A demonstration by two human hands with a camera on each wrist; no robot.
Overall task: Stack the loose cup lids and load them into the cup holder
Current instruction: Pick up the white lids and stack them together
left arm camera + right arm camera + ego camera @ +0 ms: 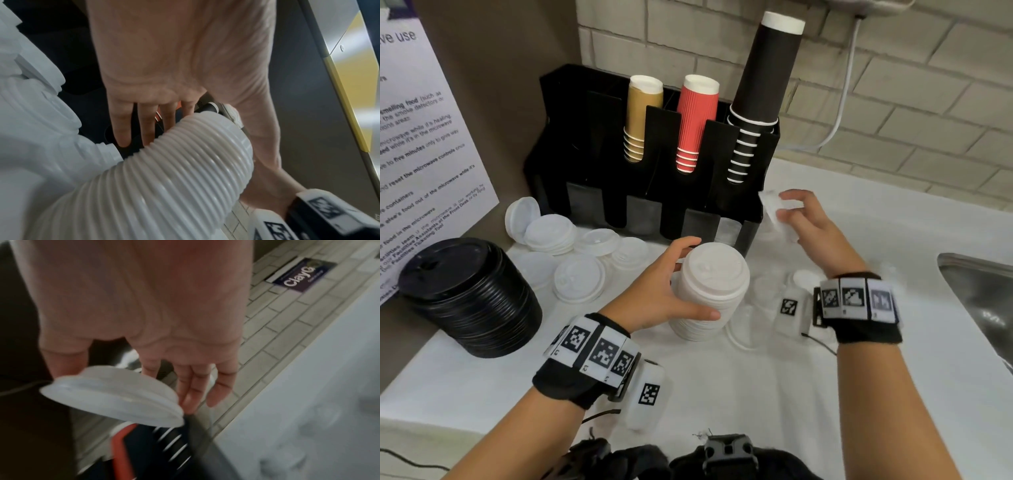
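Left hand (664, 291) wraps the tall stack of white lids (709, 291) standing on the white counter (722, 394), thumb curled along the near side, fingers round the far side. Right hand (808, 222) is up beside the black cup holder (592, 144), pinching a single white lid (115, 395) between thumb and fingertips, the lid tilted on edge. Loose white lids (578, 277) lie flat left of the stack, near a pile of black lids (469, 298).

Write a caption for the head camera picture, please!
Left hand grips lid stack; right hand holds one lid.
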